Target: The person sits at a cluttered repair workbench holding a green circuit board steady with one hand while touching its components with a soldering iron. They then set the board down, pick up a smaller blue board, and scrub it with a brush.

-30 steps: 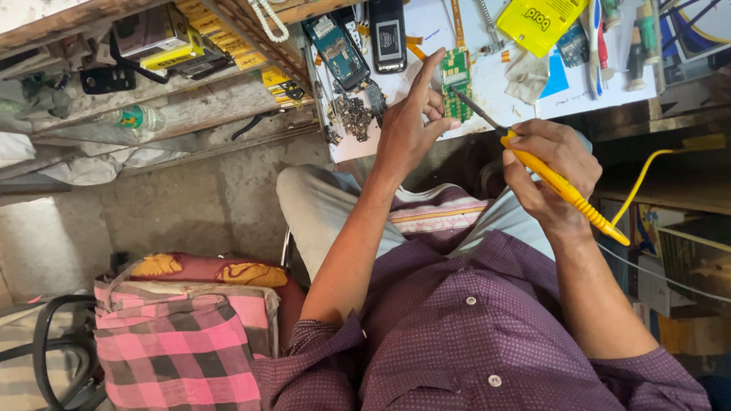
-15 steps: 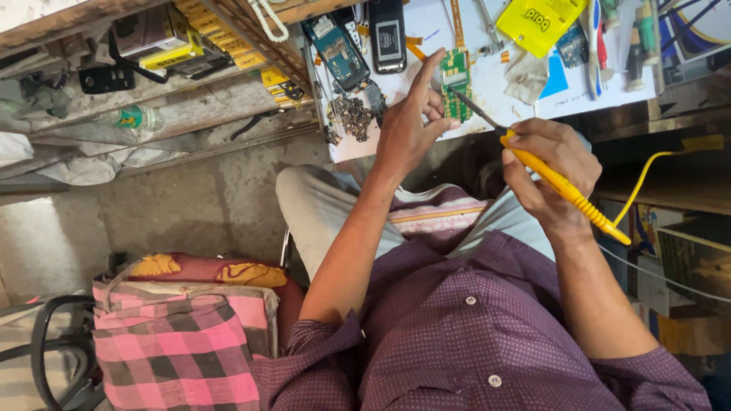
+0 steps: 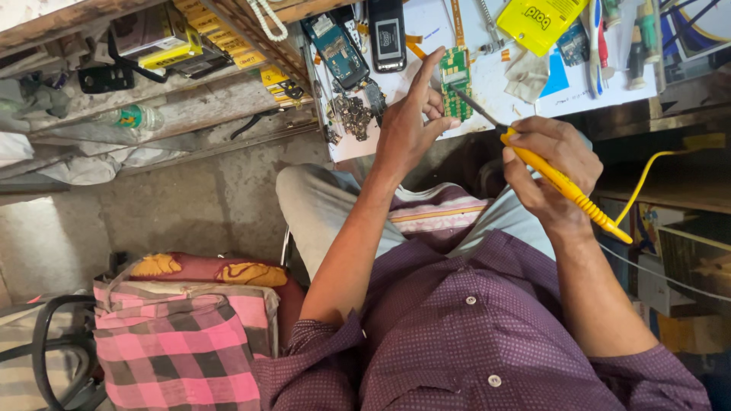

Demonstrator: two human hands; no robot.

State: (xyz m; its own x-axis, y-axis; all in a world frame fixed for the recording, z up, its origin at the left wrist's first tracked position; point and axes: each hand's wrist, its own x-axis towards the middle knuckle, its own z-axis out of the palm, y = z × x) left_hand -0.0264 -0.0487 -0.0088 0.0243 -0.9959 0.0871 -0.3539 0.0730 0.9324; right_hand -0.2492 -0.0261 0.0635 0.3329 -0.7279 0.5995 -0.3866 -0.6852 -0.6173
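Soldering iron (image 3: 560, 183) on green board (image 3: 455, 80)

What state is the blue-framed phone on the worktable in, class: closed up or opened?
Opened. The blue-framed phone lies flat on the white worktable with its cover off, its inner board and parts exposed.

a dark purple shirt (image 3: 472, 335) with a fine pattern of small pale dots is worn. it is buttoned down the front; two round pale buttons are seen along the placket. the sleeves are rolled to the elbow, a folded cuff showing at each arm, and both forearms are left bare. a striped cloth (image 3: 438, 217) in purple, pink and cream is seen at the waist. light grey trousers (image 3: 320, 209) are worn.
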